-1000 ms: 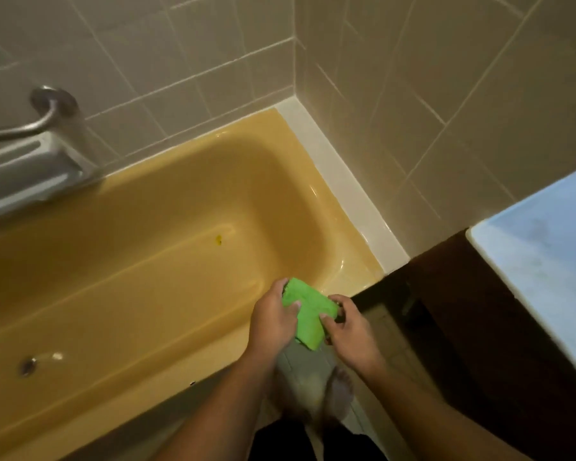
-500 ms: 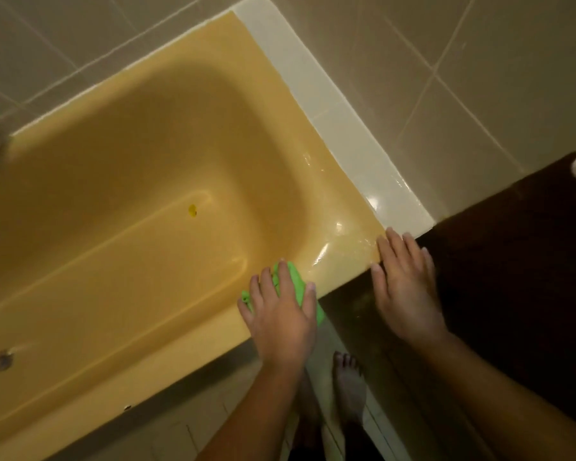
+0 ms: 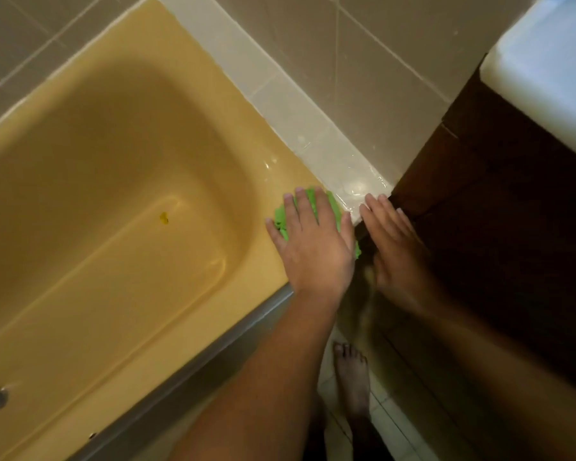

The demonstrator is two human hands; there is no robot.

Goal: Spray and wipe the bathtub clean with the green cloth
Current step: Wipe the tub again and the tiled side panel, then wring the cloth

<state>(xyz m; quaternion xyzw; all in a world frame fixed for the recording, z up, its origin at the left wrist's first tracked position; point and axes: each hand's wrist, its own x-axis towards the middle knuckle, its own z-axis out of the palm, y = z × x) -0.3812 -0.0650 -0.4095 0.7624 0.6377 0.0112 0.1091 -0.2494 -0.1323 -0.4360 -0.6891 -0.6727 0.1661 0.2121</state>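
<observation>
We press our left hand [image 3: 313, 247] flat, fingers straight, on the green cloth [image 3: 334, 207] at the yellow bathtub [image 3: 263, 154] rim's 3 o'clock corner, just beside the wet white ledge [image 3: 280, 104]. Our right hand [image 3: 393, 241], relaxed and grasping nothing, sits by the dark cabinet [image 3: 496, 201], with beige wall tiles [image 3: 379, 78] at 12 o'clock.

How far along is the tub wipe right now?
Done: the ledge glistens wet, so spraying looks done there. In hand: the left hand presses the cloth flat on the tub rim corner. Left: the basin, with its yellow spot, looks unwiped.
</observation>
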